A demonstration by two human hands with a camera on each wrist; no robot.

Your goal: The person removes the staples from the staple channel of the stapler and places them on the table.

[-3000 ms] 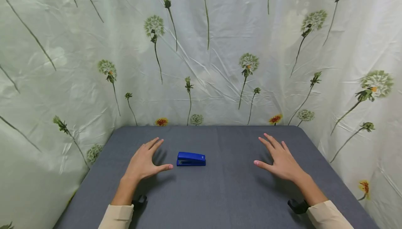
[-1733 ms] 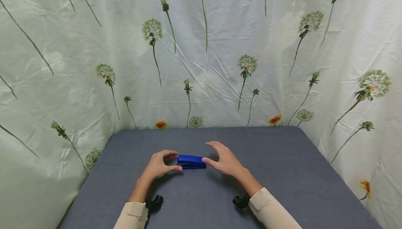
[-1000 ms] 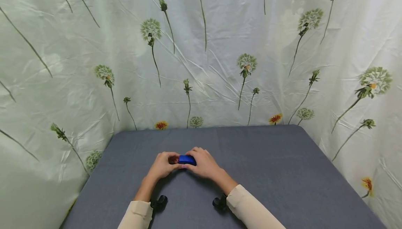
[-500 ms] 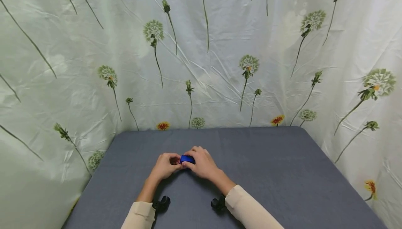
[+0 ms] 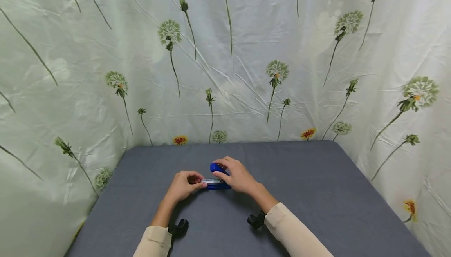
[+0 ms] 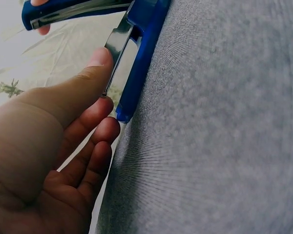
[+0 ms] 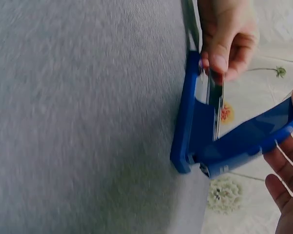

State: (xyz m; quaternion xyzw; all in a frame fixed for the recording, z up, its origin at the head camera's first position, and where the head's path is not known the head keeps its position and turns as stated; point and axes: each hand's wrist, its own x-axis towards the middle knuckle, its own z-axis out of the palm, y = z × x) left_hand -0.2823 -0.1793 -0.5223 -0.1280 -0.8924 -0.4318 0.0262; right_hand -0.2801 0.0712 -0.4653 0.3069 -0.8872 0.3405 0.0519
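Note:
A blue stapler (image 5: pixel 219 187) sits on the grey table with its top cover (image 7: pixel 249 141) swung up, baring the metal staple tray (image 5: pixel 210 181). My left hand (image 5: pixel 184 185) pinches the free end of that tray between thumb and fingers, as the left wrist view shows close up. The tray stands a little above the blue base (image 6: pixel 141 63). My right hand (image 5: pixel 237 174) holds the raised cover by its free end, thumb on one side and fingers on the other. In the right wrist view the cover's hinge end meets the base.
The grey cloth-covered table (image 5: pixel 299 194) stretches around both hands. Behind it hangs a pale curtain (image 5: pixel 239 92) printed with dandelions, along the table's back edge. Black wrist cameras (image 5: pixel 179 228) sit under both wrists.
Both hands came inward to the stapler from either side. The left took hold of its front end; in the last half second the right raised the cover, up and rightward, exposing the staple tray.

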